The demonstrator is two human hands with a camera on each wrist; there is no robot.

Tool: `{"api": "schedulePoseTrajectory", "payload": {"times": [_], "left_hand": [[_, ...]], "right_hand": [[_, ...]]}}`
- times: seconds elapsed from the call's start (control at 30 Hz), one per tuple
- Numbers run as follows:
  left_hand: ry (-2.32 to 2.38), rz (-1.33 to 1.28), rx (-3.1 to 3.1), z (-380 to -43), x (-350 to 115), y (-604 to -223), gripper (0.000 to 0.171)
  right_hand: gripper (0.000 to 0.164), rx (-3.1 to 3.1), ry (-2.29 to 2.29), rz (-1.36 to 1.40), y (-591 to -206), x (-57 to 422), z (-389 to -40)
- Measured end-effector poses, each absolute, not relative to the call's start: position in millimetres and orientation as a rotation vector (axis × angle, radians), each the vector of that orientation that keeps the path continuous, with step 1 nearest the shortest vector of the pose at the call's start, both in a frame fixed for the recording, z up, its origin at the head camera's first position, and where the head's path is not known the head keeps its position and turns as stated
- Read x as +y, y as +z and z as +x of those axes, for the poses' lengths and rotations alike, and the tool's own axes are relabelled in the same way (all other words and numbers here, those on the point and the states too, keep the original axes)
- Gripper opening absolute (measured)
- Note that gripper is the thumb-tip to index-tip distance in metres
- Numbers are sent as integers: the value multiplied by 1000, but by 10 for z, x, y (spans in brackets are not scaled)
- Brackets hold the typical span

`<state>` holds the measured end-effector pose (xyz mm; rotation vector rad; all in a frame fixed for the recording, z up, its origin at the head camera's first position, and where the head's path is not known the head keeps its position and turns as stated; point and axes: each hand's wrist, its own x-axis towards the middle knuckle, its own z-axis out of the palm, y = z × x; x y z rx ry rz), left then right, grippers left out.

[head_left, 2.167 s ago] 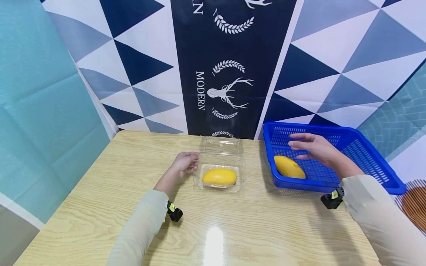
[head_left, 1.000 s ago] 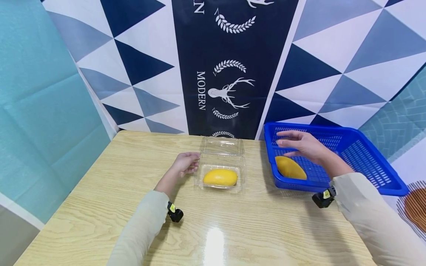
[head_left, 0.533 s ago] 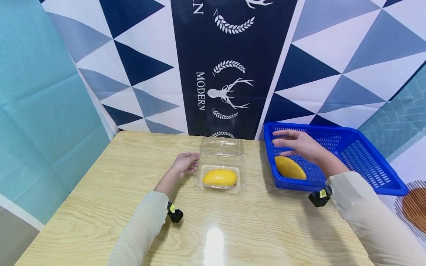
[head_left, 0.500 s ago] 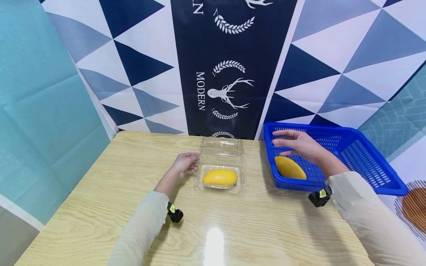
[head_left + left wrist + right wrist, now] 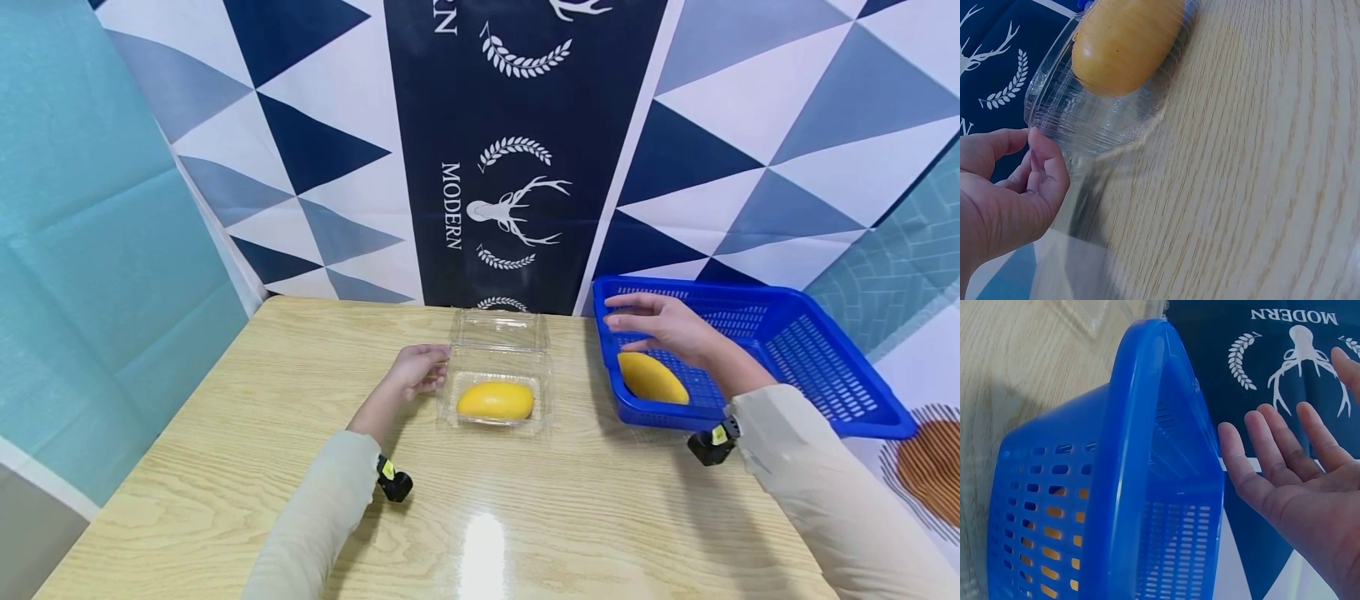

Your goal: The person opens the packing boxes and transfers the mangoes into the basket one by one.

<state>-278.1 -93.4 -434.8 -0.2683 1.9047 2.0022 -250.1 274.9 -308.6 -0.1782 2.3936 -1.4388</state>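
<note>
A clear plastic clamshell box point(image 5: 542, 368) stands on the table with its lid raised, and a yellow mango point(image 5: 496, 401) lies in its front part. My left hand point(image 5: 418, 368) pinches the box's left edge between thumb and fingertips, as the left wrist view shows up close. At the right, my right hand point(image 5: 667, 323) hovers over the left side of a blue plastic basket point(image 5: 813, 350). Its fingers are spread and hold nothing. Below that hand, inside the basket, rests another yellow mango point(image 5: 651, 379); the right wrist view shows it only through the slots.
The wooden table point(image 5: 480, 500) carries the box and basket, with bare wood between them. A patterned cloth backdrop point(image 5: 322, 158) rises behind the table's back edge. A round brown-striped thing point(image 5: 933, 462) lies beyond the basket at the right.
My right hand has drifted left over the basket, toward its left rim, with its fingers still apart. The left hand, the box and both mangoes have stayed in place.
</note>
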Motion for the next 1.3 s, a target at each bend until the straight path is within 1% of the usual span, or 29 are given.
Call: {"api": "schedulePoseTrajectory", "payload": {"times": [0.3,0.8,1.3], "left_hand": [[2001,-270,1902,-2765,-931,-4334,37],[2014,-277,1911,-2760,-930,-4339,34],[2028,-282,1887,-2759,-923,-4344,38]], "right_hand": [[70,2361,-1462,-169,-3104,2679,-2506],[67,2330,-1465,-182,-3145,2570,-2524],[69,2301,-1485,-192,-3146,2522,-2515]]}}
